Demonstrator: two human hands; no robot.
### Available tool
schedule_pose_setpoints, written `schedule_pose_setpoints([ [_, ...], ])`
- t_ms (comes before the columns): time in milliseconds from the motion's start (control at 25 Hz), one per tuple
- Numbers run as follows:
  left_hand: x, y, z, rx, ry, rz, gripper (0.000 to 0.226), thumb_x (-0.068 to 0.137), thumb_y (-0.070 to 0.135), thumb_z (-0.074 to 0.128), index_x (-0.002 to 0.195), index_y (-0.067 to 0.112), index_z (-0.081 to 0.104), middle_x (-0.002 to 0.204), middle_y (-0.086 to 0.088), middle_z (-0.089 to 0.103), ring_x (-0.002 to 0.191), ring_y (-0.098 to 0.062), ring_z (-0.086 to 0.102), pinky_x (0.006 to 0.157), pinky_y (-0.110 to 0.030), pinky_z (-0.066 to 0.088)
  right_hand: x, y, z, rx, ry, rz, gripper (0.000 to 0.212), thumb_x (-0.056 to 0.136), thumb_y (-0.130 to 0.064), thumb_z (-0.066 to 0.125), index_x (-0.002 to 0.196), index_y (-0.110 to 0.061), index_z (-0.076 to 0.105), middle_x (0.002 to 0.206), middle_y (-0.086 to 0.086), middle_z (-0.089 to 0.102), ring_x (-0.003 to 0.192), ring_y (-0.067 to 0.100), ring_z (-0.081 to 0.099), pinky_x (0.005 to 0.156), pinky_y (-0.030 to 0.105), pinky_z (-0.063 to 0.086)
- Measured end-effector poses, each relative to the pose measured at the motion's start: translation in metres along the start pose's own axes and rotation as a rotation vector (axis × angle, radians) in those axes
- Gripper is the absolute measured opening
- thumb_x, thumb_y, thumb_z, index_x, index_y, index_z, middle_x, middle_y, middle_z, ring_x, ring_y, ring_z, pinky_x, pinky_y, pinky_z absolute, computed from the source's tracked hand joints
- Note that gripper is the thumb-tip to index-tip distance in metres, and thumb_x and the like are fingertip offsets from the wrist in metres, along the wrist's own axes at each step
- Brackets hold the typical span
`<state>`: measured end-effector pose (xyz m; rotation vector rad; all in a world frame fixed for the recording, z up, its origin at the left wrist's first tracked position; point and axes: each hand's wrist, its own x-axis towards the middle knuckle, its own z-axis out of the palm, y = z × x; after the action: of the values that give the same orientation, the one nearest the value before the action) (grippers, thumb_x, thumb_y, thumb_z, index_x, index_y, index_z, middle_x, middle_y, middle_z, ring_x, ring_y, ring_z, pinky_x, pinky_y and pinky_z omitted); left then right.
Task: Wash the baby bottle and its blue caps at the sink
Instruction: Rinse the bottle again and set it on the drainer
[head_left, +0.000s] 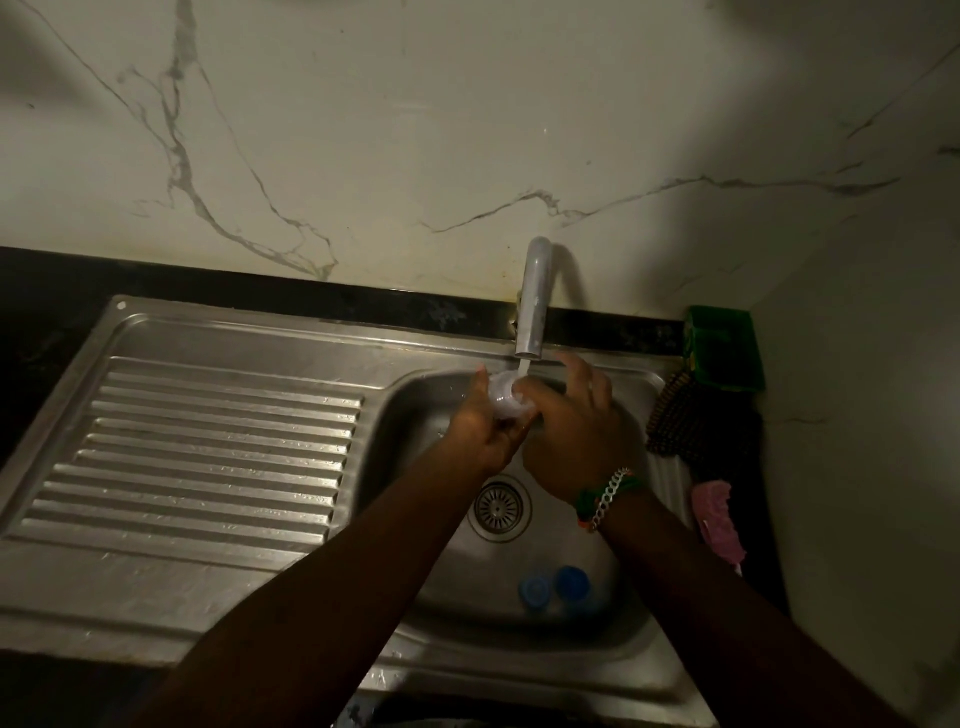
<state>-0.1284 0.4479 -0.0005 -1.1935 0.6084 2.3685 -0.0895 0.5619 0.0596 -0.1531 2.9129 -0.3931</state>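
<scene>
Dim steel sink (249, 519) under a marble-look wall, tap (532, 306) running.
The left hand (480, 421) curls round the clear baby bottle (503, 397) under the stream; the right hand (569, 431) pinches its near end, other fingers spread. Best to turn it so water fills it. 2 blue caps (556, 587) wait in the basin beside the drain (500, 506), clear of the work.

Left hand (480, 423) curled, gripping; right hand (569, 436) beside it, fingers spread.
</scene>
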Motion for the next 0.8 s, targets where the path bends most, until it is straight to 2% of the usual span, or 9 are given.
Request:
schedule_pose_setpoints([
  [200,0.000,0.002,0.002,-0.013,0.020,0.054,0.043,0.096,0.045,0.064,0.110,0.004,0.058,0.107,-0.029,0.066,0.094,-0.038,0.072,0.066,-0.040,0.065,0.003,-0.001,-0.001,0.013,-0.054,-0.026,0.066,0.085,-0.023,0.064,0.145,-0.040,0.041,0.163,0.004,0.012,0.149,0.037,0.010,0.113,0.051,0.038],
  [320,-0.003,-0.001,0.004,0.018,0.003,0.098,0.034,0.098,0.040,0.063,0.104,0.008,0.055,0.105,-0.027,0.064,0.092,-0.039,0.070,0.060,-0.040,0.065,0.003,0.002,-0.001,-0.028,-0.006,0.020,0.061,0.086,-0.025,0.062,0.142,-0.042,0.043,0.163,0.006,0.012,0.148,0.038,0.012,0.109,0.052,0.040],
  [400,-0.005,-0.001,0.004,0.009,0.016,0.151,0.032,0.098,0.039,0.063,0.104,0.009,0.054,0.103,-0.025,0.065,0.090,-0.038,0.071,0.062,-0.042,0.065,0.002,0.003,0.003,0.031,-0.048,-0.022,0.064,0.085,-0.023,0.064,0.143,-0.039,0.042,0.162,0.006,0.015,0.148,0.037,0.017,0.110,0.048,0.038],
  [560,-0.009,-0.008,-0.001,0.062,-0.113,0.233,0.040,0.103,0.033,0.057,0.131,0.006,0.052,0.126,-0.027,0.064,0.110,-0.042,0.068,0.073,-0.045,0.065,0.006,0.011,0.012,0.157,-0.113,0.062,0.065,0.084,-0.020,0.068,0.144,-0.032,0.044,0.161,0.008,0.020,0.144,0.037,0.029,0.109,0.042,0.042],
  [600,-0.009,-0.011,-0.002,0.087,-0.149,0.229,0.039,0.105,0.033,0.053,0.131,0.004,0.054,0.127,-0.027,0.064,0.113,-0.041,0.067,0.077,-0.045,0.064,0.008,0.013,0.014,0.212,-0.160,0.049,0.067,0.084,-0.016,0.069,0.145,-0.028,0.044,0.159,0.010,0.025,0.141,0.034,0.035,0.106,0.032,0.045],
  [680,-0.011,-0.011,0.002,0.097,-0.157,0.207,0.037,0.107,0.035,0.046,0.116,0.002,0.060,0.114,-0.024,0.067,0.104,-0.034,0.068,0.083,-0.043,0.059,0.012,0.014,0.018,0.370,-0.280,0.014,0.073,0.083,-0.005,0.070,0.148,-0.016,0.040,0.156,0.013,0.028,0.132,0.026,0.046,0.085,0.005,0.045],
  [720,-0.010,-0.009,0.002,0.100,-0.135,0.202,0.035,0.106,0.036,0.045,0.107,0.004,0.062,0.105,-0.019,0.066,0.096,-0.030,0.067,0.083,-0.042,0.056,0.014,0.012,0.020,0.386,-0.303,-0.010,0.077,0.083,-0.002,0.071,0.150,-0.014,0.037,0.160,0.013,0.022,0.129,0.024,0.047,0.078,0.003,0.045],
  [760,-0.010,-0.005,0.001,0.112,-0.130,0.187,0.033,0.104,0.037,0.047,0.103,0.008,0.062,0.100,-0.015,0.066,0.092,-0.028,0.066,0.083,-0.043,0.054,0.014,0.009,0.020,0.350,-0.293,-0.016,0.080,0.083,-0.001,0.070,0.152,-0.016,0.034,0.164,0.011,0.010,0.130,0.024,0.047,0.082,0.007,0.048],
  [800,-0.009,-0.002,0.001,0.130,-0.145,0.165,0.031,0.101,0.038,0.049,0.103,0.010,0.062,0.099,-0.012,0.067,0.090,-0.027,0.066,0.082,-0.044,0.055,0.015,0.009,0.020,0.286,-0.264,-0.001,0.082,0.083,-0.001,0.070,0.154,-0.019,0.032,0.167,0.008,0.000,0.132,0.027,0.046,0.093,0.019,0.052],
])
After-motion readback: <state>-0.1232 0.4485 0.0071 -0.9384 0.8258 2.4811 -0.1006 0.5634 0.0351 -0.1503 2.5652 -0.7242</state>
